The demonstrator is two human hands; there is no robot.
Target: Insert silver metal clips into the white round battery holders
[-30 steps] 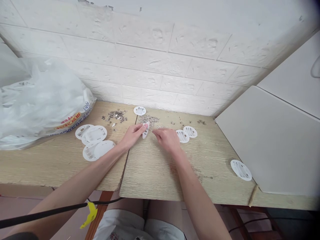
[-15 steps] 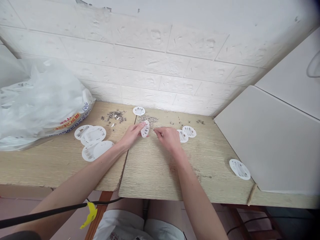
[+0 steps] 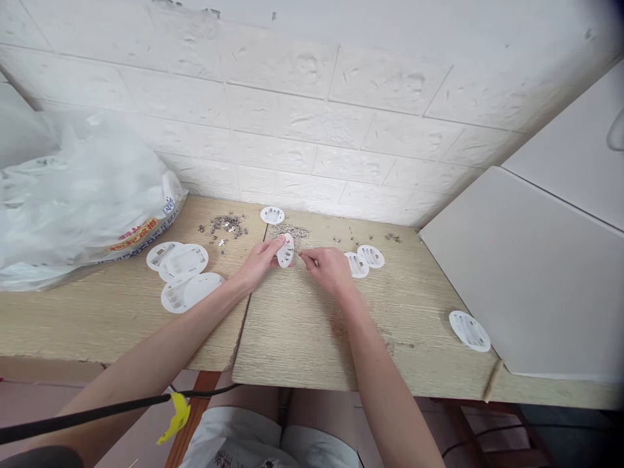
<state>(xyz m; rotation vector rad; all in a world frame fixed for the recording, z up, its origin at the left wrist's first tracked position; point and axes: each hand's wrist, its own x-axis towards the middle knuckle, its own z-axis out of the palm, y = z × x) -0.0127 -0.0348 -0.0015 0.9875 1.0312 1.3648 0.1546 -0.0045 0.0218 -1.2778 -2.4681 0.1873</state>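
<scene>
My left hand (image 3: 263, 261) is closed on the edge of a white round plastic disc (image 3: 285, 251) with several slots, holding it tilted above the table. Pinched in my right hand (image 3: 329, 266) is a thin metal tool (image 3: 298, 251), mostly hidden by the fingers. Its tip points left and meets the right side of the disc; exact contact is too small to make out. Just behind the held disc lies a pile of small shiny metal pieces (image 3: 294, 231). Two more slotted discs (image 3: 358, 265) rest beside my right hand.
Several white discs (image 3: 188, 261) overlap at left, one disc (image 3: 272, 215) sits by the wall, another (image 3: 469, 331) at far right. Small metal clips (image 3: 229, 225) lie at back left. A full plastic bag (image 3: 88, 195) stands left; a white panel (image 3: 531, 273) leans at right.
The held disc has turned slightly, showing more of its slotted face. The tool's tip stays at its right side. Both hands keep their grip, and the view has shifted a little.
</scene>
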